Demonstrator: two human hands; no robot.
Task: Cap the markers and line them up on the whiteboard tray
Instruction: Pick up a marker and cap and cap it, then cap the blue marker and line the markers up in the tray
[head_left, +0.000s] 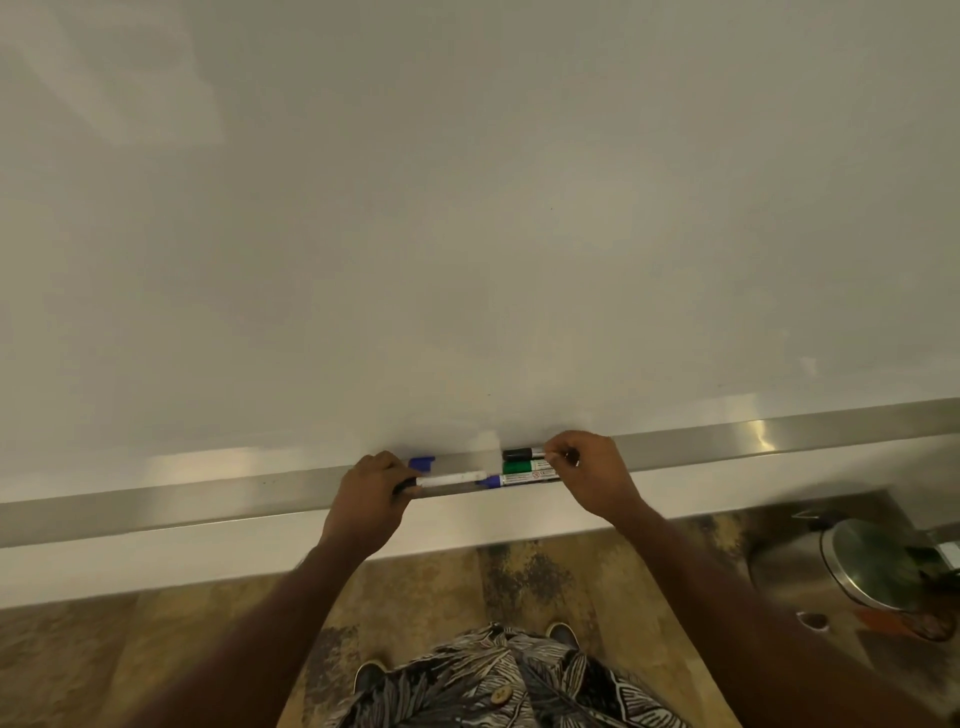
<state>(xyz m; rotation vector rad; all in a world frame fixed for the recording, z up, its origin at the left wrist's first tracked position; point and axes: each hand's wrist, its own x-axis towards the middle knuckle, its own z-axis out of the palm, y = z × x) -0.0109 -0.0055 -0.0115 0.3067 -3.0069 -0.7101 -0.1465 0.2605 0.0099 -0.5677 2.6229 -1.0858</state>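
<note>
A metal whiteboard tray runs across the view below the whiteboard. My left hand grips the dark end of a white-barrelled marker that lies along the tray. A loose blue cap sits just behind it. To the right lie a black marker, a green marker and a blue-capped marker, close together. My right hand pinches the right end of the black marker, and its fingers hide the right ends of all three.
Below the tray is a patterned brown floor with my shoes and patterned shirt. A round metal bin lid stands at the right, near the wall.
</note>
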